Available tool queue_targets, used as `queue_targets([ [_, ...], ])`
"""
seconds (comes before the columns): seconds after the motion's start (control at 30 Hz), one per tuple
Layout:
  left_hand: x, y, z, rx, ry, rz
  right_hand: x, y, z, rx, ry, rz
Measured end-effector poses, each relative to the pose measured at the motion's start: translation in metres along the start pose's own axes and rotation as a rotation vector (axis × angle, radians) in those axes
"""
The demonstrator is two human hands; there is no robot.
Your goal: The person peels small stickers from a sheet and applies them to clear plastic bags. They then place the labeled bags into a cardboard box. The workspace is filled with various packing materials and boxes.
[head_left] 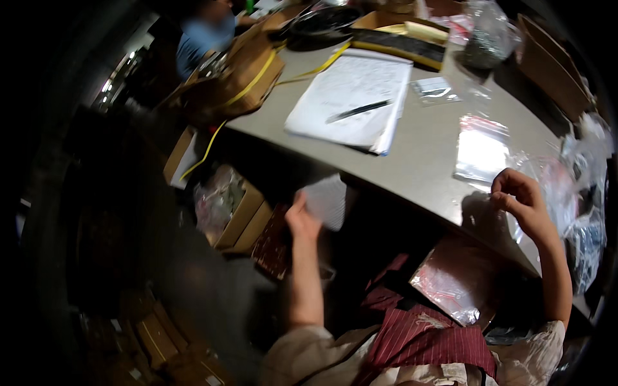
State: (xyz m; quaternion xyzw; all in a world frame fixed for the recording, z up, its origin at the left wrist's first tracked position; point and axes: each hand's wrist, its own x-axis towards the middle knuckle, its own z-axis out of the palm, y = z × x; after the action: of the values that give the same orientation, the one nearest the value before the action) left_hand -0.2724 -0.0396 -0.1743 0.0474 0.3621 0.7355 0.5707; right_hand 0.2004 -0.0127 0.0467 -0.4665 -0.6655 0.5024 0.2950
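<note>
Left hand [302, 220] grasping, right hand [526, 204] half-curled, at the near edge of a table [428, 151].
From my remote view, the left grips a pale ribbed sheet [329, 202] by its left side, just in front of that edge; the right hangs above the edge's right-hand end, thumb and forefinger close together — whether pinching anything, I cannot tell — beside a clear plastic packet [481, 149].

Plastic bags [481, 151] right of papers [347, 80]
</note>
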Motion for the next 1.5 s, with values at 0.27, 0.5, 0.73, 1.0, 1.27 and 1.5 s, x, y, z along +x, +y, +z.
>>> queue_targets([
  [0.27, 0.062, -0.208, -0.105, 0.569, -0.381, -0.004, 0.003, -0.014, 0.013, 0.024, 0.009, 0.052],
  [0.5, 0.015, -0.319, -0.133, -0.104, -0.039, -0.640, -0.009, -0.009, 0.013, -0.097, 0.016, 0.145],
  [0.73, -0.022, -0.310, -0.253, 0.890, 0.233, -0.372, -0.002, -0.008, 0.026, -0.153, 0.006, 0.126],
  [1.0, -0.054, -0.269, -0.328, 1.552, 0.319, -0.326, 0.011, -0.014, 0.040, -0.184, -0.027, 0.113],
  [1.27, -0.038, -0.248, -0.307, 1.834, 0.138, -0.438, 0.032, -0.031, 0.031, -0.359, -0.046, 0.003],
  [1.5, -0.026, -0.264, -0.334, 1.963, -0.017, -0.329, 0.076, -0.027, -0.034, -0.610, 0.005, -0.033],
])
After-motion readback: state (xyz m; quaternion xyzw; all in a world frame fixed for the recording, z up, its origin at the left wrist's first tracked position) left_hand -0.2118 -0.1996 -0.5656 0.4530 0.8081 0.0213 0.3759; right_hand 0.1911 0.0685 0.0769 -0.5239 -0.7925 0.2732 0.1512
